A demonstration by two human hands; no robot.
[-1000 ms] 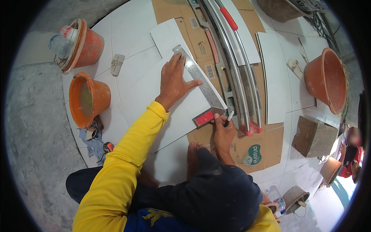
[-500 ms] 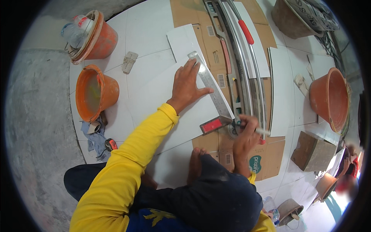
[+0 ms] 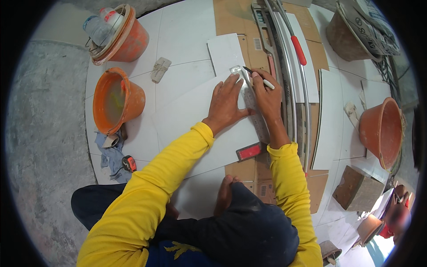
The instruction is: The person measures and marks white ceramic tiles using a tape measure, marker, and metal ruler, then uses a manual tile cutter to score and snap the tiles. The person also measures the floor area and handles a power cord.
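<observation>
My left hand (image 3: 226, 103) lies with fingers spread and pressed flat along a metal try square (image 3: 260, 127), its thumb on the blade. The square rests along the right edge of a large white tile (image 3: 182, 115), and its red-inlaid stock (image 3: 249, 152) sits at the near end. My right hand (image 3: 268, 94) is closed on a white marker pen (image 3: 268, 84) with a dark tip. That tip is at the far end of the blade; whether it touches the tile I cannot tell.
Right of my hands stands a tile cutter with steel rails (image 3: 291, 84) and a red-gripped lever (image 3: 299, 50), on cardboard (image 3: 235, 18). An orange bucket of water (image 3: 138, 100), a tape measure (image 3: 129, 163) and a rag lie left. Another bucket (image 3: 378, 129) and a person are at the right.
My right hand has moved from the square's near end up to its far end with the pen, tip now pointing at the blade. My left hand stays on the square.
</observation>
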